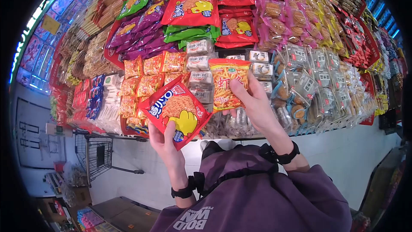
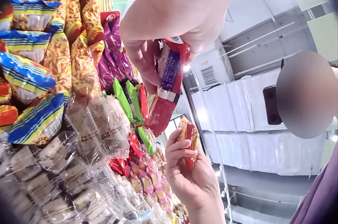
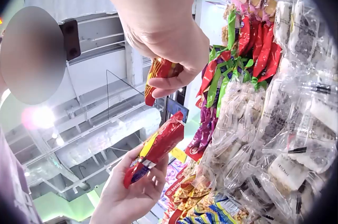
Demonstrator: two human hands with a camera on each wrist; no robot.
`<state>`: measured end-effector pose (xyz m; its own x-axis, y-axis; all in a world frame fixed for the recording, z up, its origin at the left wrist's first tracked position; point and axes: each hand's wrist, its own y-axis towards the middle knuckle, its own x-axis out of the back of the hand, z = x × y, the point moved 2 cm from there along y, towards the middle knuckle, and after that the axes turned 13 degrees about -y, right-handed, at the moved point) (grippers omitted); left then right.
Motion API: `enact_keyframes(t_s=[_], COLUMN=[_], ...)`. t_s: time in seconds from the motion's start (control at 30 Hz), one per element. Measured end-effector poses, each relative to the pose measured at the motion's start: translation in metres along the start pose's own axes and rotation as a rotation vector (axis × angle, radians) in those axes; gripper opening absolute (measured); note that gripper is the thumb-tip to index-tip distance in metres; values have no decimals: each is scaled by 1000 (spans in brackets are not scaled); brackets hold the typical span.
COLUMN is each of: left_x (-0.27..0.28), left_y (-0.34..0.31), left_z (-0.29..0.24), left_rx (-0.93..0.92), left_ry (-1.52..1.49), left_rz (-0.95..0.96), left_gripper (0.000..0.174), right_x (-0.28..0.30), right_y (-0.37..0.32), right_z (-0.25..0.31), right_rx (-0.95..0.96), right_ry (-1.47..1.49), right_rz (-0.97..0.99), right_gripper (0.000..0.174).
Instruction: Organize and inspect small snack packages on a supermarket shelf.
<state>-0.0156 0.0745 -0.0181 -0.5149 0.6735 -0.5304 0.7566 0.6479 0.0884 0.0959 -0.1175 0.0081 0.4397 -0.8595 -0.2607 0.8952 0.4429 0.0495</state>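
Gripped between thumb and fingers: red packet [image 1: 176, 111] in left hand [image 1: 165, 139], yellow packet [image 1: 228, 85] in right hand [image 1: 254, 101]. Packets sit side by side, red left, yellow right, above the near edge of the snack display [image 1: 296, 30].

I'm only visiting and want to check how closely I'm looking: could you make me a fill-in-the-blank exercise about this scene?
1. The left hand holds a ____ packet with a yellow cartoon figure.
2. The right hand has its ____ across the front of an orange-yellow packet.
3. The band on the right wrist is ____.
4. In the head view, the shopping cart is on the ____ side.

Missing words: red; thumb; black; left
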Motion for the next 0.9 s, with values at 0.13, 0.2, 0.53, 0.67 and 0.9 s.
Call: enact_keyframes(t_s=[0.13, 0.2, 0.53, 0.67, 0.9], left_x=[11, 18, 58, 80, 109], left_y=[11, 21, 77, 94, 119], left_z=[-3, -5, -46, -53, -63], left_rx=[21, 37, 18, -11, 49], left_ry=[-19, -27, -20, 29, -20], left_rz=[2, 15, 57, 81, 96], left_gripper=[41, 42, 44, 42, 41], right_x=[-20, -32, -109, -136, -182], right_y=[5, 10, 43, 61, 72], right_z=[-1, -4, -27, -39, -46], right_rx=[1, 11, 57, 30, -160], right_ry=[-40, -60, 143, 616, 1380], right_rz=[4, -13, -228, 95, 480], right_gripper=[41, 41, 42, 38, 24])
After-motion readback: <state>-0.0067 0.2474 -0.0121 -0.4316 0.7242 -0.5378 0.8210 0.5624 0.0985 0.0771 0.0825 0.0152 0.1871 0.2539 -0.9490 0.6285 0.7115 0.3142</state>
